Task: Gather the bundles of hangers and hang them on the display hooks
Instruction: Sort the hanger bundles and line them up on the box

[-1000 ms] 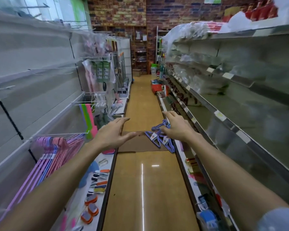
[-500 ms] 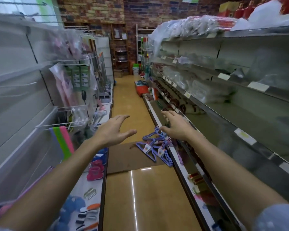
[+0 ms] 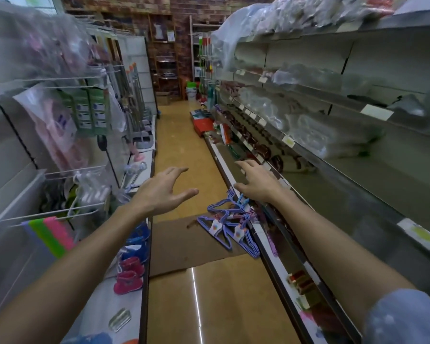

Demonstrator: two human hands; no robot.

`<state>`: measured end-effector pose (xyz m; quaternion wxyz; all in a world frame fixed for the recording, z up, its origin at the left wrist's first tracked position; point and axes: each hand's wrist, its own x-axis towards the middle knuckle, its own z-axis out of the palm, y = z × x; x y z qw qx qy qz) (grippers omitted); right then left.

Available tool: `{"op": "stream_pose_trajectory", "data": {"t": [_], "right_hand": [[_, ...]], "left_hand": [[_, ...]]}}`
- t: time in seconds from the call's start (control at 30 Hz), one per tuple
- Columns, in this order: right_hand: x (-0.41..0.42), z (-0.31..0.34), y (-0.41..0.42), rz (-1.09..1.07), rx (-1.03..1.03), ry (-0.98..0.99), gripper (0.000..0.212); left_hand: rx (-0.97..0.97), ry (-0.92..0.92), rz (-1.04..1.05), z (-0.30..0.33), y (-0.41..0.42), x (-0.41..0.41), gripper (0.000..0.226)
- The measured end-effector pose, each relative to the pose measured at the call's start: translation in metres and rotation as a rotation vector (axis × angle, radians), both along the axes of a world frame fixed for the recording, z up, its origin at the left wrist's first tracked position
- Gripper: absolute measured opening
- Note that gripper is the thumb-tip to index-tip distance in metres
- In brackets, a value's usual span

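Bundles of purple-blue hangers [image 3: 230,225] with round paper labels lie on a flat sheet of cardboard [image 3: 184,244] on the aisle floor, against the base of the right shelving. My left hand [image 3: 163,191] is stretched out over the aisle, fingers apart, holding nothing, to the left of the bundles. My right hand [image 3: 256,181] reaches forward just above the far end of the pile, fingers spread and empty. Wire display hooks [image 3: 47,214] stick out from the left wall panel.
Left shelving carries green and pink items [image 3: 52,232], small pink and blue shoes [image 3: 130,276] and packaged goods on hooks. Right metal shelves [image 3: 333,170] hold plastic-wrapped stock. Red and green boxes [image 3: 202,124] sit on the floor farther down the aisle, before a brick back wall.
The view has moved forward along the aisle and the hanger pile is closer. The pink hangers on the left hooks have dropped out of view. Both hands stay spread and empty.
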<state>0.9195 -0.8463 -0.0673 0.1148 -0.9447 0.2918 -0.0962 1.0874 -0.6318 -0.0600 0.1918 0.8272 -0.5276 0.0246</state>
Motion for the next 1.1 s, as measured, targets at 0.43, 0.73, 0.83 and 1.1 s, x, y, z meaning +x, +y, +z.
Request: {"op": "stream_pose_trajectory", "data": {"t": [0.43, 0.73, 0.83, 1.1], "right_hand": [[0.168, -0.036, -0.166, 0.061, 0.132, -0.033, 0.066], [0.255, -0.074, -0.253, 0.032, 0.215, -0.053, 0.065], [0.286, -0.091, -0.277, 0.012, 0.213, -0.039, 0.064], [0.382, -0.139, -0.344, -0.071, 0.197, -0.009, 0.064]], "left_hand": [[0.041, 0.049, 0.071, -0.03, -0.154, 0.158, 0.082], [0.061, 0.065, 0.044, -0.06, -0.25, 0.251, 0.083], [0.067, 0.076, 0.022, -0.077, -0.281, 0.286, 0.085], [0.072, 0.144, -0.037, -0.125, -0.373, 0.389, 0.076]]}}
